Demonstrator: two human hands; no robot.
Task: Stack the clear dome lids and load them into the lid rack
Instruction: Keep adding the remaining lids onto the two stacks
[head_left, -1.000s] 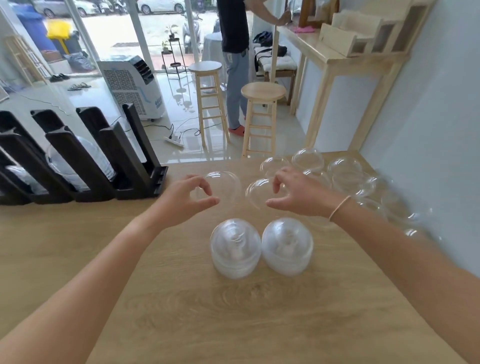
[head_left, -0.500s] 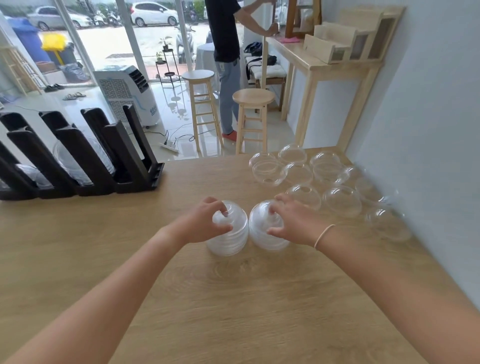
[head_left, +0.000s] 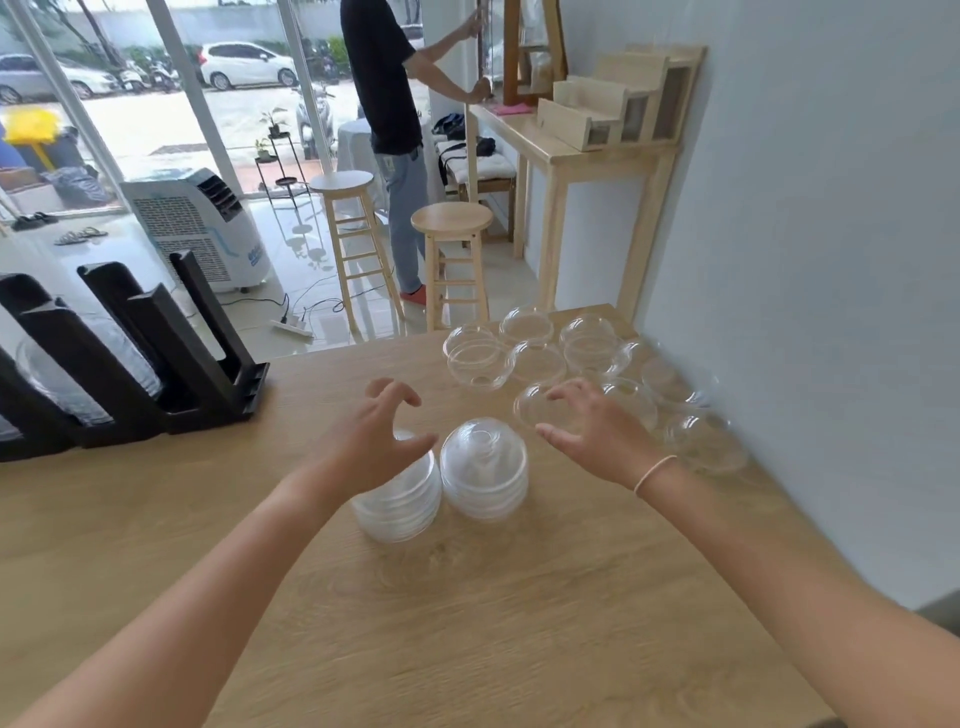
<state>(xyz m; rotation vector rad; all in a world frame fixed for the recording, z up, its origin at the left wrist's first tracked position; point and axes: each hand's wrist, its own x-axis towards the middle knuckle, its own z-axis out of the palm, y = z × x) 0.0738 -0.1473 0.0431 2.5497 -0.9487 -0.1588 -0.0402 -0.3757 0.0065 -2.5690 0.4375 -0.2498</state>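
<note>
Two stacks of clear dome lids stand side by side mid-table: the left stack (head_left: 397, 506) and the right stack (head_left: 484, 470). My left hand (head_left: 374, 436) hovers open above the left stack, fingers spread, holding nothing. My right hand (head_left: 592, 426) is open too, just right of the right stack, in front of a single loose lid (head_left: 535, 408). Several more loose lids (head_left: 524, 358) lie scattered toward the far right corner. The black lid rack (head_left: 171, 358) stands at the table's left, with lids in its slots (head_left: 78, 374).
The wooden table (head_left: 467, 623) ends against a grey wall on the right. Beyond its far edge stand two wooden stools (head_left: 451, 260), an air cooler (head_left: 200, 228), and a person (head_left: 395, 145) by a side table.
A second ago both hands held single lids; they set them on the two stacks. Now both hands have lifted off the stacks and opened.
</note>
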